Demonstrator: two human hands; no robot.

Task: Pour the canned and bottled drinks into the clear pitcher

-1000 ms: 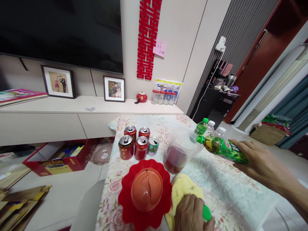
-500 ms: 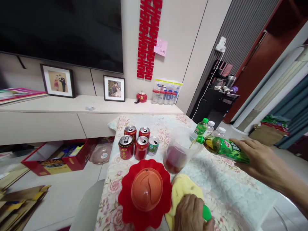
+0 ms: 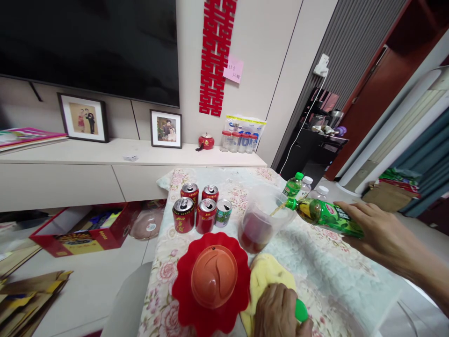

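Pouring step, apparently: near the table's (image 3: 372,278) right edge, my right hand (image 3: 375,229) grips the tilted bottle (image 3: 329,218) over the container (image 3: 256,229); my left hand (image 3: 275,309) pinches a green cap (image 3: 301,311). Next: steady tilt, presumably.

Soft, even light is brightening the pale wall (image 3: 266,56), while the television (image 3: 87,47) is showing nearly black. Highlights are glinting on can tops (image 3: 207,205). Edge distortion is slanting the brown door (image 3: 375,93), corner cardboard (image 3: 33,304) is smearing, and print on the green bottle (image 3: 329,218) is seemingly blurring.
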